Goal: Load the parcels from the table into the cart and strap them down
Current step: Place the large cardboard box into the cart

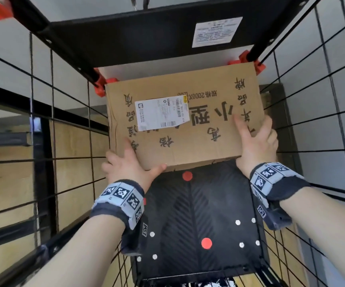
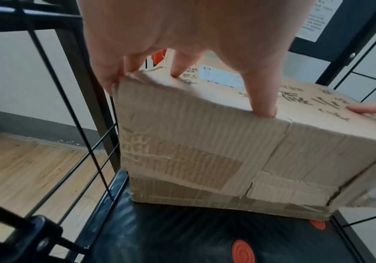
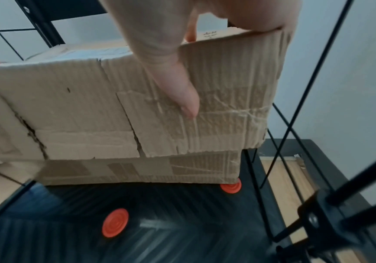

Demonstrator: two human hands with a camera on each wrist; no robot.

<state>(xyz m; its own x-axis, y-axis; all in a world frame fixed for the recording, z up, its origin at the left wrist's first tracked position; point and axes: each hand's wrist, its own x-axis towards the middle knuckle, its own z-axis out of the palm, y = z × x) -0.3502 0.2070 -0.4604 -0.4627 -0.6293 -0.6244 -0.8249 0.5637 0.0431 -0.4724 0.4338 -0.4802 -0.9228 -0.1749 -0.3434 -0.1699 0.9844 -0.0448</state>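
Note:
A worn brown cardboard parcel [image 1: 188,129] with black printed characters and a white shipping label [image 1: 161,114] sits low at the far end of the cart, over its black floor [image 1: 198,214]. My left hand [image 1: 128,164] grips the near left corner [image 2: 124,83], with the thumb on the near top edge and fingers on the top and left side. My right hand [image 1: 254,141] grips the near right corner, with the thumb [image 3: 182,92] pressed down the near face. A second cardboard layer [image 3: 137,169] shows beneath the parcel [image 3: 81,106]; I cannot tell whether it is a separate parcel.
Black wire mesh walls stand close on the left [image 1: 72,141] and right [image 1: 316,121]. A black end panel [image 1: 146,38] with a white sticker [image 1: 216,32] closes the far end, with red corner clips [image 1: 100,85]. Red discs [image 1: 206,243] dot the floor.

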